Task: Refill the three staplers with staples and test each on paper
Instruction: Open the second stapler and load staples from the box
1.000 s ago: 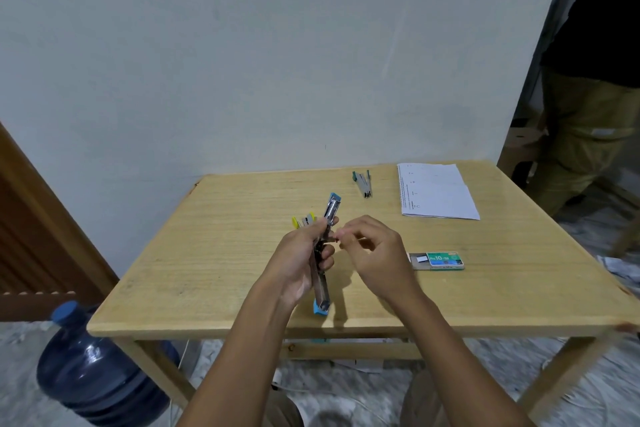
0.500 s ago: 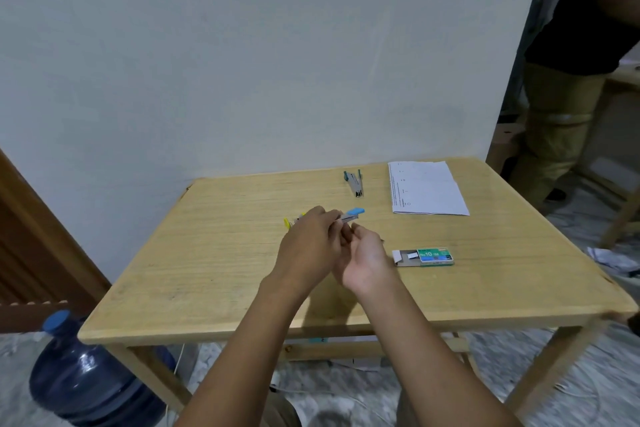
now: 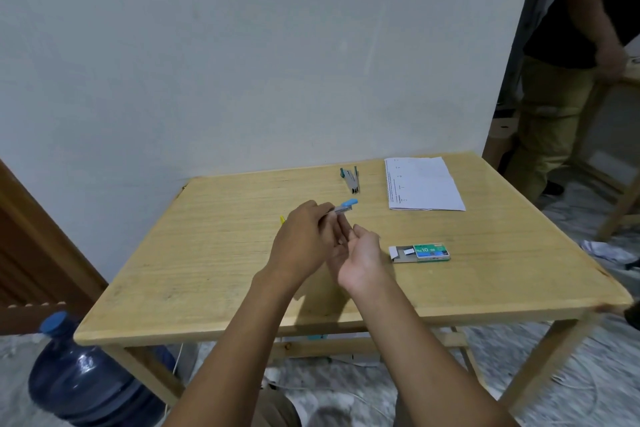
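My left hand (image 3: 304, 243) grips the blue stapler (image 3: 344, 207) above the wooden table (image 3: 207, 270), its blue tip pointing right and away from me. My right hand (image 3: 360, 256) lies palm up just under and beside the left hand, fingers relaxed, holding nothing I can see. A yellow stapler (image 3: 282, 219) peeks out behind my left hand, mostly hidden. A green stapler (image 3: 351, 178) lies near the table's far edge. A stack of white paper (image 3: 422, 184) lies at the far right. The green staple box (image 3: 420, 252) lies half open to the right of my right hand.
A blue water jug (image 3: 79, 374) stands on the floor at the left of the table. Another person in dark top and khaki trousers (image 3: 561, 80) stands at the far right beside another wooden table. A wooden door is at the left.
The blue stapler went from held upright and open to held flat with its tip pointing right. My right hand let go of it and turned palm up beneath. The view shifted left.
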The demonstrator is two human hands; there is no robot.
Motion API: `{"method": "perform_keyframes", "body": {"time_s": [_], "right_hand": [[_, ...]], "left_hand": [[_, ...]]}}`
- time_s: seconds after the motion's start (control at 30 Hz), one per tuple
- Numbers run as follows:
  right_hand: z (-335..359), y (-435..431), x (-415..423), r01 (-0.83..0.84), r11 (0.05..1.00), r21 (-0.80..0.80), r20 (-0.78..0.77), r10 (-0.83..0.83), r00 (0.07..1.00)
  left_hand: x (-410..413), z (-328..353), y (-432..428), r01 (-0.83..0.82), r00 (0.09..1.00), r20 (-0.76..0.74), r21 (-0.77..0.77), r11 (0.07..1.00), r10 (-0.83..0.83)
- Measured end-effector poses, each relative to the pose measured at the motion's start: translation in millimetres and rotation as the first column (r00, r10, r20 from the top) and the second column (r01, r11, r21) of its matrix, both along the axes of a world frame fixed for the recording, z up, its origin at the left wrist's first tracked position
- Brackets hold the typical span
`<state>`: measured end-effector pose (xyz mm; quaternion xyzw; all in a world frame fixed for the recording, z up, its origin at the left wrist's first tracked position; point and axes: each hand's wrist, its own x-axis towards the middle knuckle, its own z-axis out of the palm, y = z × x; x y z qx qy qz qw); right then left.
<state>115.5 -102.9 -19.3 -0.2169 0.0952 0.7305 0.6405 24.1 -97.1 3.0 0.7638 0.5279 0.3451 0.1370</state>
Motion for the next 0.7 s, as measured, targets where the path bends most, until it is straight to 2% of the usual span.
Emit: {"method": "perform_keyframes", "body": {"time_s": [0.1, 0.17, 0.23, 0.27, 0.3, 0.33, 0.37, 0.4, 0.43, 0.47, 0.53, 0.7], "right_hand": [[-4, 1, 2, -0.021, 1.000, 0.015, 0.074, 0.019, 0.997], [-6, 2, 10, -0.001, 1.000, 0.020, 0.154, -0.002, 0.988], [-6, 7, 25, 0.050, 0.998, 0.047, 0.328, -0.063, 0.942], [-5, 9, 35, 0.061, 0.996, 0.073, 0.490, -0.089, 0.867], [-4, 12, 45, 0.048, 0.994, 0.098, 0.676, -0.102, 0.729], [-3, 14, 55, 0.017, 0.993, 0.113, 0.844, -0.106, 0.525], [-2, 16, 64, -0.027, 0.993, 0.113, 0.955, -0.101, 0.277], [-2, 18, 73, -0.079, 0.992, 0.095, 0.995, -0.093, 0.033], [-2, 22, 80, -0.129, 0.990, 0.056, 0.983, -0.077, -0.168], [-3, 26, 85, -0.177, 0.984, -0.004, 0.948, -0.052, -0.314], [-6, 34, 92, -0.245, 0.959, -0.142, 0.878, 0.008, -0.478], [-11, 40, 93, -0.375, 0.874, -0.308, 0.757, -0.014, -0.653]], "left_hand": [[-2, 0, -3, 0.007, 0.987, 0.158, -0.080, 0.997, 0.006], [-6, -3, -2, -0.017, 0.952, 0.298, -0.179, 0.984, 0.071], [-10, -9, -1, -0.031, 0.901, 0.405, -0.301, 0.953, 0.157], [-12, -12, 0, -0.031, 0.881, 0.432, -0.354, 0.935, 0.192], [-12, -15, 0, -0.028, 0.872, 0.441, -0.390, 0.920, 0.213], [-12, -19, -1, -0.025, 0.872, 0.436, -0.411, 0.911, 0.221], [-11, -22, -2, -0.024, 0.879, 0.423, -0.422, 0.906, 0.220], [-9, -25, -3, -0.030, 0.890, 0.400, -0.429, 0.903, 0.220], [-7, -27, -4, -0.039, 0.903, 0.370, -0.436, 0.899, 0.218], [-4, -30, -4, -0.047, 0.916, 0.339, -0.443, 0.895, 0.216], [1, -37, -2, -0.054, 0.936, 0.287, -0.455, 0.889, 0.204], [9, -49, 2, -0.127, 0.972, 0.121, -0.451, 0.883, 0.202]]}}
